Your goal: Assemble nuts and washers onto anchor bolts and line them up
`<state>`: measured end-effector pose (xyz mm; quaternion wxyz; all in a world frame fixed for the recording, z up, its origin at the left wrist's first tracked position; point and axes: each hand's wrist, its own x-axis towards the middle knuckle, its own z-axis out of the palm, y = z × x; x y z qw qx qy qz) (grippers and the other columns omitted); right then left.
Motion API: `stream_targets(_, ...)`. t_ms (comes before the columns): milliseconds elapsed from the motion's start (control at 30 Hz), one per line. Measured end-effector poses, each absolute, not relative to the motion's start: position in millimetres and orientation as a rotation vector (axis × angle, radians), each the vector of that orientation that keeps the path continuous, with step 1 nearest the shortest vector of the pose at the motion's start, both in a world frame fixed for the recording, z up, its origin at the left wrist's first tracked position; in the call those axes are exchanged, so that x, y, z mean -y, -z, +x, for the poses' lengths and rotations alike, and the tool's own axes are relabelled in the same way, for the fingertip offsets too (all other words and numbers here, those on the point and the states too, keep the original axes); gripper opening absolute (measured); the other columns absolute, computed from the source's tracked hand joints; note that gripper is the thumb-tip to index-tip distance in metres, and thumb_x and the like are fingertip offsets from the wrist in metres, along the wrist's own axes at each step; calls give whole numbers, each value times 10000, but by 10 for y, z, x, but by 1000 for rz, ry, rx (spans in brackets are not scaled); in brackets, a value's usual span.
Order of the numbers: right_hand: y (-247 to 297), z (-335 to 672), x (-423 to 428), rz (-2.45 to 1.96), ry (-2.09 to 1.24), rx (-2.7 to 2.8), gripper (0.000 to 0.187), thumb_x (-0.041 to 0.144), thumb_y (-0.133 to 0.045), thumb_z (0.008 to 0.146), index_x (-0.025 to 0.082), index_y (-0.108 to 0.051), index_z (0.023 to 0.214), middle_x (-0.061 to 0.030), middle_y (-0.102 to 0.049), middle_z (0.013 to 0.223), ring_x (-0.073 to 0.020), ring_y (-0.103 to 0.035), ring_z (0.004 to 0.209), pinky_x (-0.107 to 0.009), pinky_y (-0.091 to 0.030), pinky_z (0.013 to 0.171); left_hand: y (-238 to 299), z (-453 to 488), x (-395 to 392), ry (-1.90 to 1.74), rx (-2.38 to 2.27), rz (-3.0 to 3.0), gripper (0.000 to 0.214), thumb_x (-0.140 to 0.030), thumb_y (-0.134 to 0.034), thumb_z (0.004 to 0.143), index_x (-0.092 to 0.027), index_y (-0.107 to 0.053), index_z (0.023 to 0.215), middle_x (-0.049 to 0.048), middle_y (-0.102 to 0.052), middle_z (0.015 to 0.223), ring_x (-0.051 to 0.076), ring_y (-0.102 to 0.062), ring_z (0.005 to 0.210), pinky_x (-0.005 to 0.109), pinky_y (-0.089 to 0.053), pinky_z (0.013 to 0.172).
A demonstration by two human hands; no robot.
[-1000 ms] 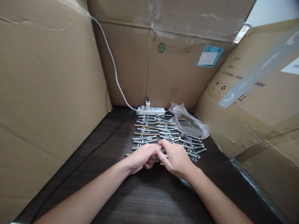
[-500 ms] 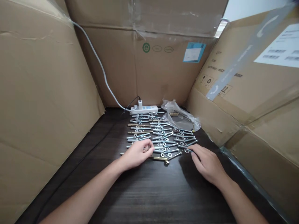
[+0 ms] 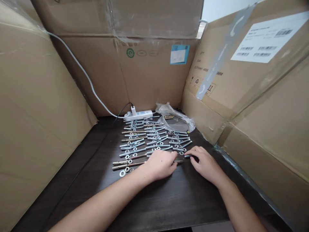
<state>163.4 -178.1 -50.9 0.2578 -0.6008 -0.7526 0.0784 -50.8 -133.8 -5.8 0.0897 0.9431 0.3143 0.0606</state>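
Grip of the left hand (image 3: 160,164) curls over the nearest bolts (image 3: 154,139) on the table (image 3: 169,199); pinching or not, I cannot tell. Right hand (image 3: 205,162) lies spread, fingertips on a bolt. Behind, a plastic bag (image 3: 180,120) holds a few more.

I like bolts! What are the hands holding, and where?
Cannot tell: left hand covers the end of one bolt; right hand touches the end of another bolt.

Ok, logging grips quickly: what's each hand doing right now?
Left hand: fingers curled over the bolts; grip cannot be told.
Right hand: open, fingertips on a bolt.
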Motion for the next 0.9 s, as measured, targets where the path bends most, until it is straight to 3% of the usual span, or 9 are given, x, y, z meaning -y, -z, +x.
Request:
stream_targets(200, 514, 1641, 1768, -1599, -237, 2021, 296, 111, -464, 790, 231, -680, 951, -52, -620, 903, -208, -543, 874, -353, -443, 796, 133, -453, 1342, -189, -972, 2777, 165, -318, -457, 853, -190, -561, 863, 97, -663, 798, 258, -635, 743, 341, -463, 691)
stream_targets(533, 545, 1683, 1742, -1632, -252, 1986, 255, 98, -444, 776, 211, -646, 883, -57, -604, 896, -214, -521, 891, -370, -431, 818, 226, -358, 1366, -194, -898, 2857, 191, -276, -419, 867, -174, -545, 969, 118, -654, 851, 256, -624, 739, 356, -456, 702)
stream_targets(900, 621, 1738, 1669, -1632, -155, 1905, 233, 93, -452, 758, 216, -626, 852, -59, -585, 896, -219, -515, 890, -371, -430, 818, 279, -180, 1198, -346, -892, 2734, 143, -230, -460, 842, -182, -556, 936, 105, -642, 840, 237, -609, 768, 347, -445, 756)
